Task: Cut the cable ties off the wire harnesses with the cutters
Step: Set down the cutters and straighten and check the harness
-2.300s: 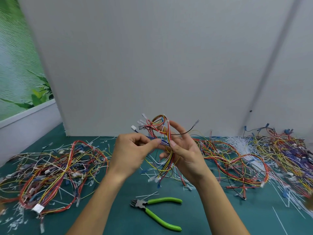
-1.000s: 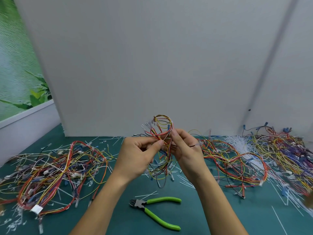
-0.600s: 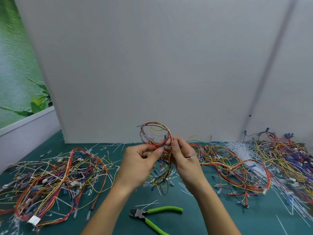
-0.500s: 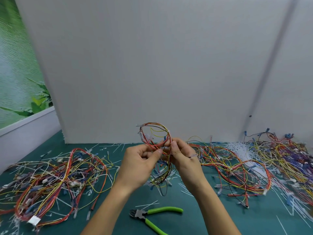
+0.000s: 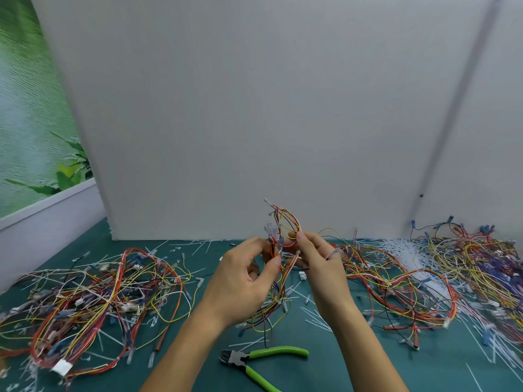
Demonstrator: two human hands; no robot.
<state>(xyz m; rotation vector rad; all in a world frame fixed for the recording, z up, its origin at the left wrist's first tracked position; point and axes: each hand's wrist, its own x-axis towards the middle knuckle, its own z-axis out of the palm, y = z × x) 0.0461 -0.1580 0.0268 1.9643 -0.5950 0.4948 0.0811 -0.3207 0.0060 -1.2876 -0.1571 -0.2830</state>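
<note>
Both my hands hold one small wire harness (image 5: 285, 227) of red, yellow and black wires up over the middle of the green table. My left hand (image 5: 240, 278) pinches its wires between thumb and fingers. My right hand (image 5: 317, 261) grips the same bundle just to the right, and the loose wire ends hang down between my wrists. The green-handled cutters (image 5: 254, 363) lie on the table below my hands, jaws pointing left, touched by neither hand.
A big heap of harnesses (image 5: 93, 295) lies at the left, another heap (image 5: 396, 284) at the right and a third (image 5: 486, 258) at the far right. White cut tie pieces (image 5: 317, 318) litter the green mat. A white panel (image 5: 254, 108) stands behind.
My hands have turned and worked the harness while holding it, keeping it raised at about the same spot. The view has shifted slightly. The cutters have stayed on the table.
</note>
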